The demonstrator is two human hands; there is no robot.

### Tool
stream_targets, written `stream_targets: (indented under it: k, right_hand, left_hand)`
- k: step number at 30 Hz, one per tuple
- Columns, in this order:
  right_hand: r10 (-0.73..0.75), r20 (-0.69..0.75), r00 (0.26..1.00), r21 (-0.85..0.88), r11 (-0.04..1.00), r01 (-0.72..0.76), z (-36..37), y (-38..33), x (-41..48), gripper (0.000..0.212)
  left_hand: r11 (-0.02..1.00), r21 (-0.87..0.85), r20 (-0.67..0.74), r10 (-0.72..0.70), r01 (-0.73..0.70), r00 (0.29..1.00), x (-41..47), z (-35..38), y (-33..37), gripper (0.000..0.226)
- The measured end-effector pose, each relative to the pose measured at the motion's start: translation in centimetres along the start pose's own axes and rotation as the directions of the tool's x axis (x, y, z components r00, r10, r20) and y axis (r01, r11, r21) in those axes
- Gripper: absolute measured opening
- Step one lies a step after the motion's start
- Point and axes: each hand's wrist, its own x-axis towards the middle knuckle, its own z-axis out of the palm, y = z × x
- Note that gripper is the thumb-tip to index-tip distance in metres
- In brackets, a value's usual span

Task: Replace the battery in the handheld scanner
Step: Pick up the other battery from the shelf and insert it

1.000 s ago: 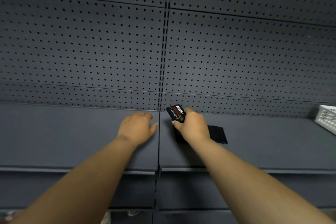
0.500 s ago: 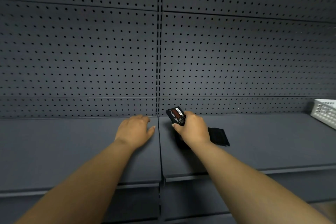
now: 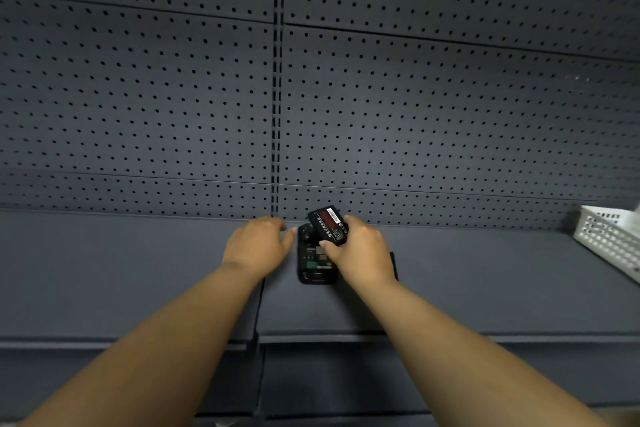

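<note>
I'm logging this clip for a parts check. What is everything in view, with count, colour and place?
battery: one, black with a red and white label, held tilted above the scanner's far end
scanner: one, black, lying on the shelf with its open back up, between the hands
black flat piece: one, on the shelf, mostly hidden behind the right hand
basket: one, white, perforated, far right of the shelf
shelf: dark grey, two boards side by side
pegboard: dark grey, back wall
left hand: empty, resting left of the scanner
right hand: grip on the battery
</note>
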Motion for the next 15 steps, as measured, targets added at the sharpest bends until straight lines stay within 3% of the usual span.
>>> stream_targets:
  k: [2,6,10,13,15]
  right_hand:
    - [-0.033,0.001,0.999,0.007,0.999,0.033,-0.7,0.8,-0.1,0.043]
    - [-0.092,-0.013,0.996,0.058,0.994,0.093,-1.9,2.3,-0.3,0.044]
    - [-0.121,-0.010,0.993,0.092,0.988,0.121,-2.7,3.5,-0.6,0.052]
    - [-0.120,0.067,0.991,0.137,0.984,0.110,-3.4,4.1,-0.7,0.075]
    - [-0.079,0.139,0.987,0.233,0.971,0.045,-3.6,4.4,-0.2,0.079]
  left_hand:
    - [0.974,-0.214,0.032,-0.064,0.069,0.997,-0.2,0.7,2.0,0.038]
    - [0.830,-0.539,0.069,-0.121,0.139,0.990,-0.3,1.8,5.5,0.038]
    - [0.579,-0.787,0.111,-0.207,0.213,0.972,-0.7,2.9,7.5,0.023]
    - [0.381,-0.894,0.168,-0.206,0.237,0.964,-1.2,3.2,8.2,0.018]
    - [0.385,-0.894,0.166,-0.190,0.229,0.968,-1.4,3.0,8.3,0.018]
